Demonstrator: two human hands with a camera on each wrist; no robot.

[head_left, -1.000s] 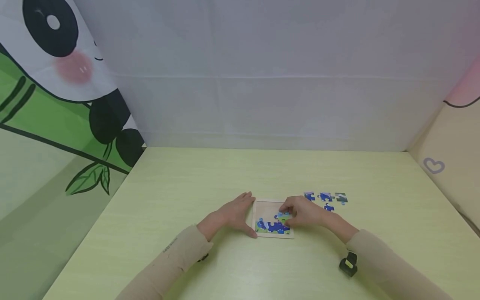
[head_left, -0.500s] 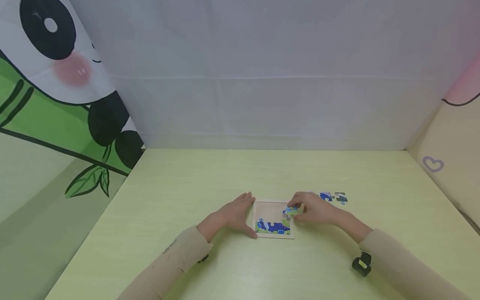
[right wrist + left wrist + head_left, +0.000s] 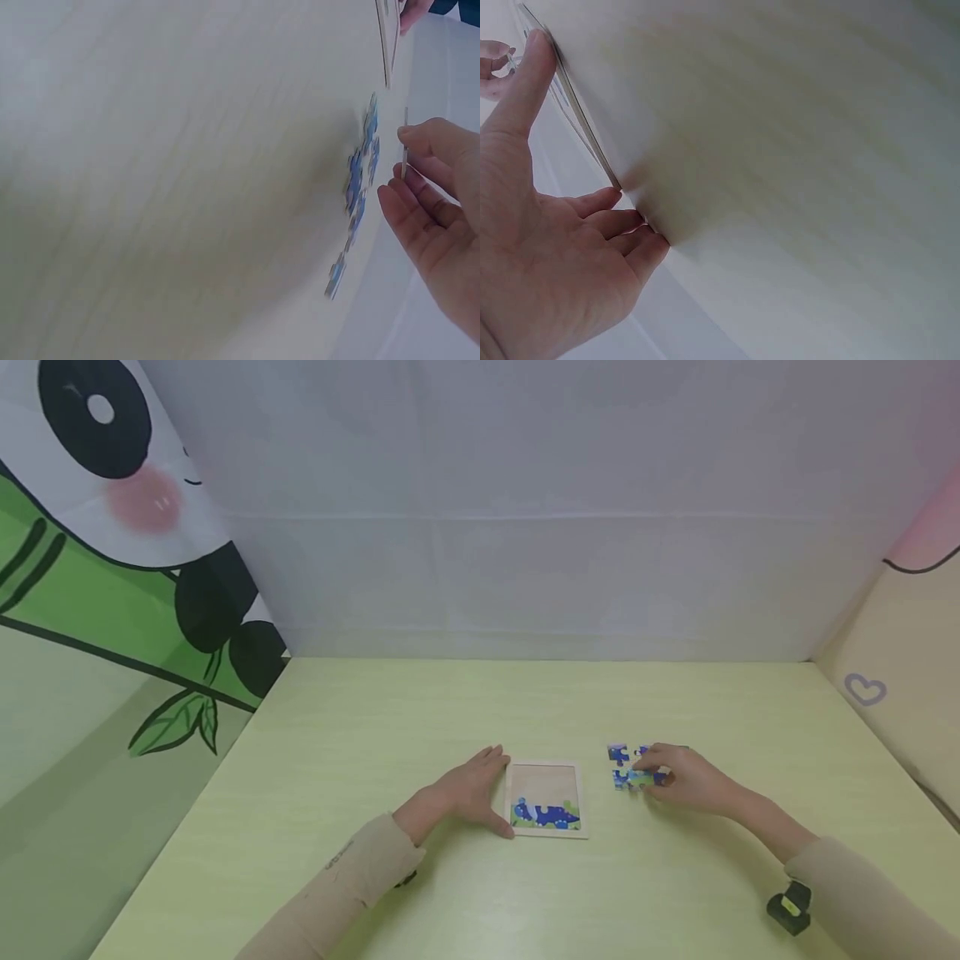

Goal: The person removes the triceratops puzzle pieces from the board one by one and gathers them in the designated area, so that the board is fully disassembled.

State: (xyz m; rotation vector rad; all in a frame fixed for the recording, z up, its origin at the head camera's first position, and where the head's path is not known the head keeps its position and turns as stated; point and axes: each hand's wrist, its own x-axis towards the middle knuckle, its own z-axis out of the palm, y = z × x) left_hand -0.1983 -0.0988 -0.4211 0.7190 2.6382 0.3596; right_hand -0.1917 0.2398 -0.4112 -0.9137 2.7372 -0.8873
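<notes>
A square wooden puzzle tray point(image 3: 543, 781) lies on the table, with blue and green puzzle pieces point(image 3: 550, 815) along its near side. At the tray's left edge my left hand point(image 3: 474, 787) rests, thumb by the near corner and straight fingers by the far one. My right hand point(image 3: 696, 783) pinches a green and blue puzzle piece point(image 3: 640, 778) between thumb and fingers, right of the tray. In the right wrist view this held piece point(image 3: 406, 161) appears edge-on, lifted above the loose ones. The right hand partly hides the loose pieces in the head view.
Several loose blue puzzle pieces point(image 3: 618, 754) lie on the table right of the tray, close under the right hand. A pale table point(image 3: 420, 702) reaches back to a white curtain point(image 3: 480, 577). Printed panels stand at both sides.
My right hand has lifted the green and blue puzzle piece out of the tray and carried it right, over the loose pieces. The left hand stays at the tray.
</notes>
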